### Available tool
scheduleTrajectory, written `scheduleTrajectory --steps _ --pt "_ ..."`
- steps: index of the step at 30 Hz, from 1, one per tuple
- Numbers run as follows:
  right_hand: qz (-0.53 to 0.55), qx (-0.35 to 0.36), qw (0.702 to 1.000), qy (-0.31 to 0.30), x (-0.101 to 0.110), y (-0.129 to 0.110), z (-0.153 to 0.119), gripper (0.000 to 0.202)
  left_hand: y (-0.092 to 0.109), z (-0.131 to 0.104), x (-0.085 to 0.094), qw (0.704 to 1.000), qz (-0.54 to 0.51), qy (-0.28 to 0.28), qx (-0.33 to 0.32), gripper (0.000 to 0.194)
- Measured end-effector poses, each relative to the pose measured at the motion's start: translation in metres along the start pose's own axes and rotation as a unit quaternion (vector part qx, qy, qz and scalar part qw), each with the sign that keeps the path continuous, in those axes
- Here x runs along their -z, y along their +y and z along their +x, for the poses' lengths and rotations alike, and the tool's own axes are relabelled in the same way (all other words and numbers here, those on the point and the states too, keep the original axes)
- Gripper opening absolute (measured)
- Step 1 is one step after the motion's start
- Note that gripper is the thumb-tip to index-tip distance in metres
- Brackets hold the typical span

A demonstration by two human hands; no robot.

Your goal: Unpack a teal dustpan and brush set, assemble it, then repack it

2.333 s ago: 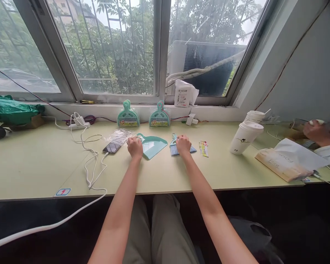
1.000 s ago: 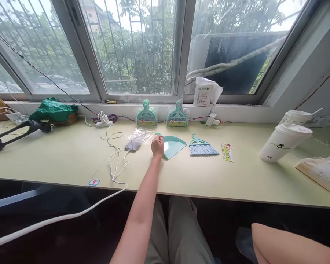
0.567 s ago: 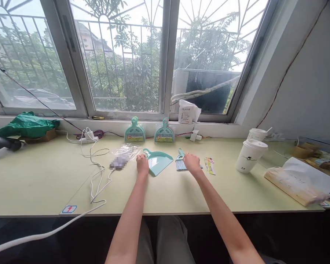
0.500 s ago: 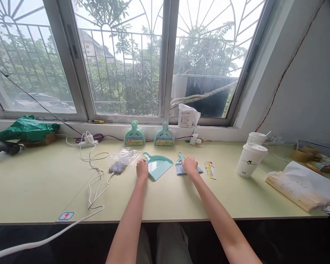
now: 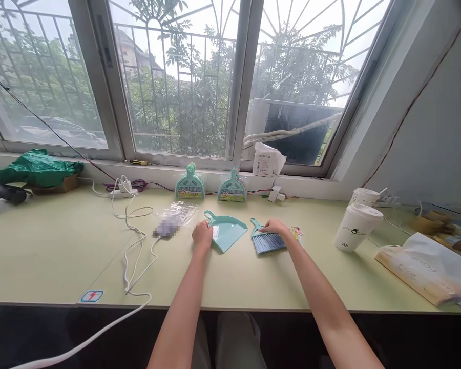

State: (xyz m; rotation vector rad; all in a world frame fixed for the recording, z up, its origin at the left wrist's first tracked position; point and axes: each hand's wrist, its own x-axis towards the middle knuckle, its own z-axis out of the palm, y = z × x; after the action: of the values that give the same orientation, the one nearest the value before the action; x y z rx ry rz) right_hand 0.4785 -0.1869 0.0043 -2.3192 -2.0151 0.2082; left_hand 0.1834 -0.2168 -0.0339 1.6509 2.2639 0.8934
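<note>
A turquoise dustpan lies on the table in front of me, its handle pointing away to the upper left. My left hand is closed on the pan's left edge. To the right is a small turquoise hand brush with blue-grey bristles spread toward me. My right hand grips the brush by its body, the fingertips partly hidden from view. Behind my right wrist a colourful label card is partly covered.
Two packaged dustpan sets lean against the window wall. To the left are a blurred-out device, clear plastic wrap and white cables. White cups and a tissue pack stand at the right.
My right hand has shifted right and turned the brush, so its bristles now show more fully and the hand covers part of the label card. My left hand stays at the dustpan's edge.
</note>
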Motion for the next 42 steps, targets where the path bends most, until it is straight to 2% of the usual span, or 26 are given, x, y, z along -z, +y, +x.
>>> scheduleTrajectory --steps 3,6,13,15,18,20,22,23,24,26,28,31,34,42 --pt "0.019 0.011 1.0 0.005 -0.007 0.001 -0.008 0.031 0.001 -0.003 0.0 1.0 0.021 0.011 -0.014 0.017" --pt "0.03 0.004 0.999 0.018 -0.011 -0.003 -0.011 0.024 0.004 -0.005 0.0 0.999 0.034 0.013 -0.037 0.018" --pt "0.031 0.054 0.998 -0.011 -0.007 -0.011 0.002 0.02 0.008 -0.005 -0.002 0.998 0.027 -0.031 -0.037 0.014" --pt "0.054 0.045 0.998 0.006 -0.005 -0.01 0.003 0.017 0.009 -0.005 -0.002 0.998 0.034 -0.034 -0.042 0.015" --pt "0.142 0.025 0.986 0.078 -0.002 -0.016 -0.001 0.023 0.015 -0.009 -0.001 0.996 0.052 -0.042 -0.055 0.017" --pt "0.185 0.05 0.976 0.107 -0.004 -0.03 -0.008 0.028 0.021 -0.015 0.0 0.989 0.05 -0.082 -0.108 0.018" --pt "0.182 0.103 0.974 0.091 -0.012 -0.048 -0.017 0.026 0.027 -0.023 0.001 0.968 0.024 -0.138 -0.21 0.02" --pt "0.169 0.129 0.974 0.078 -0.018 -0.058 -0.021 0.023 0.029 -0.026 0.001 0.953 0.008 -0.145 -0.264 0.02" --pt "0.165 0.147 0.972 0.077 -0.024 -0.066 -0.025 0.021 0.03 -0.028 0.002 0.942 -0.004 -0.13 -0.31 0.019" --pt "0.17 0.185 0.964 0.089 -0.034 -0.077 -0.03 0.017 0.03 -0.029 0.001 0.93 0.0 -0.054 -0.363 0.02" --pt "0.195 0.218 0.952 0.094 -0.041 -0.081 -0.031 0.013 0.027 -0.026 0.0 0.925 0.031 -0.003 -0.378 0.038" --pt "0.249 0.25 0.933 0.063 -0.042 -0.076 -0.029 0.011 0.023 -0.021 -0.002 0.916 0.075 -0.02 -0.393 0.057" --pt "0.281 0.276 0.918 0.048 -0.041 -0.069 -0.024 0.009 0.022 -0.02 -0.006 0.907 0.077 -0.037 -0.413 0.064" --pt "0.334 0.316 0.887 0.027 -0.048 -0.06 -0.015 0.011 0.038 -0.029 -0.016 0.862 0.047 -0.052 -0.502 0.038"
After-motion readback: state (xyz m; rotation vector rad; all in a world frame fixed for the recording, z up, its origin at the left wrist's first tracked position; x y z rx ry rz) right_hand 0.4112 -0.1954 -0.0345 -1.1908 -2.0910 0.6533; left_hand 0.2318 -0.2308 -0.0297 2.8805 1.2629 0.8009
